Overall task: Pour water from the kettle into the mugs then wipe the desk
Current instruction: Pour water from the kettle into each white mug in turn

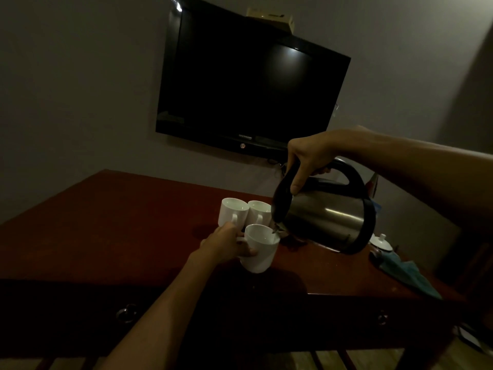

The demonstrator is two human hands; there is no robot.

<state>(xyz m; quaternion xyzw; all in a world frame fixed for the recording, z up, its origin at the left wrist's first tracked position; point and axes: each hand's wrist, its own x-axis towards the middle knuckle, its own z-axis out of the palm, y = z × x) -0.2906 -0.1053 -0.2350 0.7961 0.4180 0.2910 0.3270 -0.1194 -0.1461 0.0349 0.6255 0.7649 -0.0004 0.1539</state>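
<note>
Writing: small marks are seen on the bottom edge of the TV (248,73), but they cannot be read.
Kettle: the steel kettle (328,214) is held up in the air, at 3 o'clock from the mugs. It is tipped over, with its spout pointed down toward 9 o'clock and its base lifted toward 3 o'clock.
Right hand: the right hand (306,156) is wrapped around the black kettle handle.
Front mug: the front mug (260,249) is tilted, right under the spout.
Left hand: the left hand (226,243) is clasped on the front mug.
Back mugs: two back mugs (232,212) are stood upright on the bench (120,222), at 12 o'clock from the front mug.
Cloth: a blue cloth (405,273) is laid at 3 o'clock, near the bench edge.
</note>
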